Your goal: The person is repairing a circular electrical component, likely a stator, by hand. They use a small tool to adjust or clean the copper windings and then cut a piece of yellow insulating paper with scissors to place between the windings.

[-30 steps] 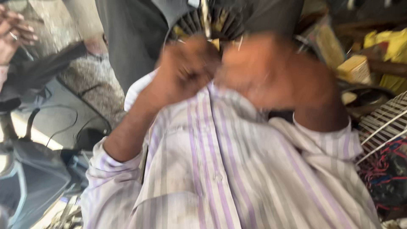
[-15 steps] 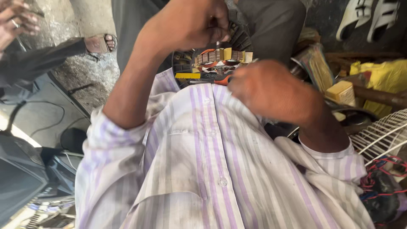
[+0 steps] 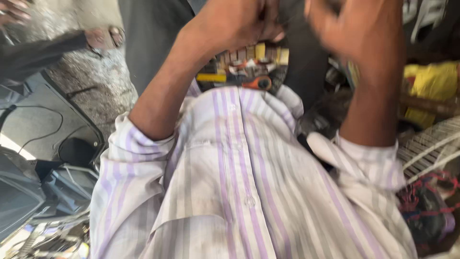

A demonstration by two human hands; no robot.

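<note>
Both my arms are raised in front of my purple-striped shirt (image 3: pixel 249 182). My left hand (image 3: pixel 239 24) is curled into a fist at the top middle, and nothing shows clearly inside it. My right hand (image 3: pixel 364 33) is at the top right, blurred by motion, so its fingers cannot be read. Between the two hands is a dark shape (image 3: pixel 292 29) that I cannot identify. Below the hands lies a tray of small tools (image 3: pixel 244 64) with yellow pieces and an orange-handled tool (image 3: pixel 258 82).
Another person in grey trousers (image 3: pixel 153 33) stands just beyond the tray. A sandalled foot (image 3: pixel 103 36) and someone's hand (image 3: pixel 14 9) are at the top left. A white wire grille (image 3: pixel 431 144), yellow cloth (image 3: pixel 431 81) and tangled red wires (image 3: pixel 426 206) lie at the right. Dark panels (image 3: pixel 43 129) lie at the left.
My hands have risen from the round dark finned object and moved apart. The tool tray beneath them has come into sight, and the view has tilted.
</note>
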